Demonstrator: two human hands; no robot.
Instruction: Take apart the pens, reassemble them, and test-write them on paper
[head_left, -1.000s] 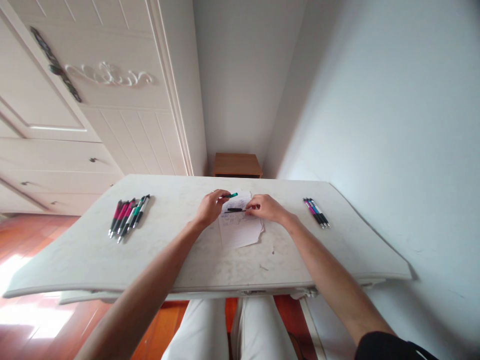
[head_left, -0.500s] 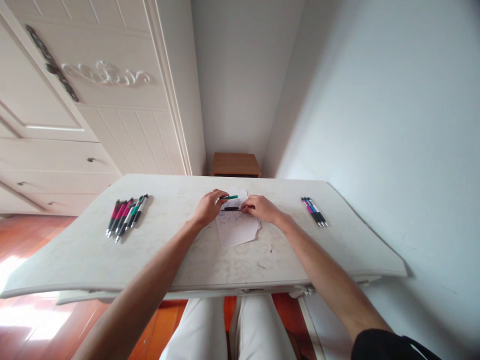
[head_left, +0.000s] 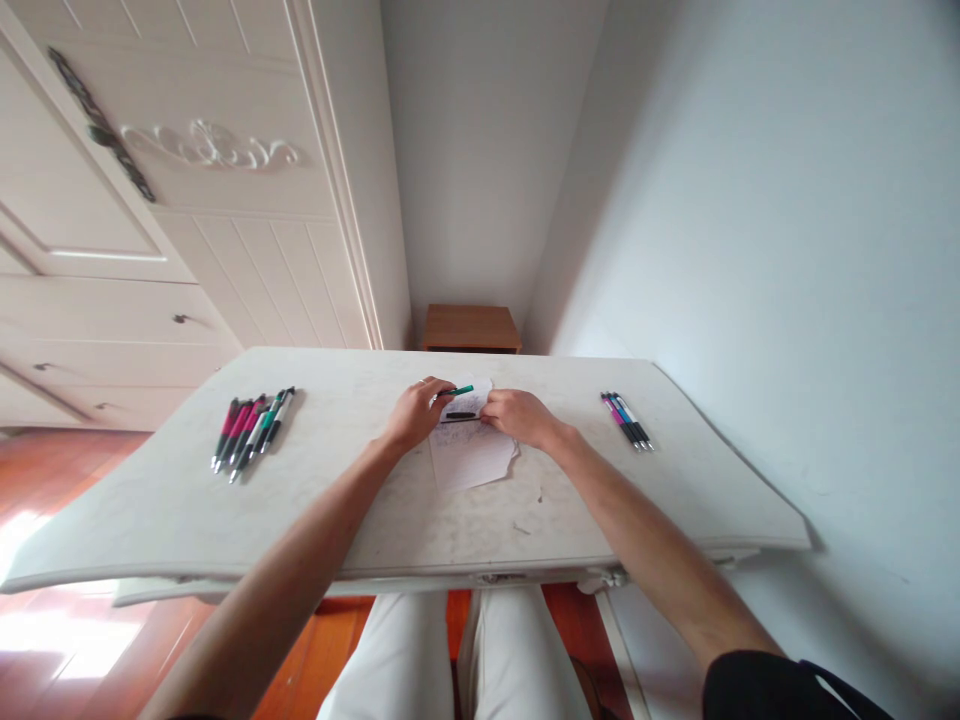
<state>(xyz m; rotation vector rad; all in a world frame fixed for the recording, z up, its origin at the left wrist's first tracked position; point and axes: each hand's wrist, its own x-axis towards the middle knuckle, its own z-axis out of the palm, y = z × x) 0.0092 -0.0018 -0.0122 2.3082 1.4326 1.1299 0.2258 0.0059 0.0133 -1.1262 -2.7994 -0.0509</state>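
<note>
My left hand is closed on a green pen barrel, which points right above the sheets of paper. My right hand is closed, its fingertips pinching the end of a thin dark stick that looks like a pen refill. A short black pen part lies just above that stick, over the paper. The white paper carries handwriting on its upper part and sits under both hands. My fingers partly hide the ends of the parts.
On the left of the white table lies a bunch of pink, green and white pens. Three pens lie side by side at the right. A wall borders the right side, and a brown wooden cabinet stands beyond the far edge.
The green barrel in my left hand has tilted slightly, its right end a little higher. My right fingers have curled slightly. Otherwise the layout is the same.
</note>
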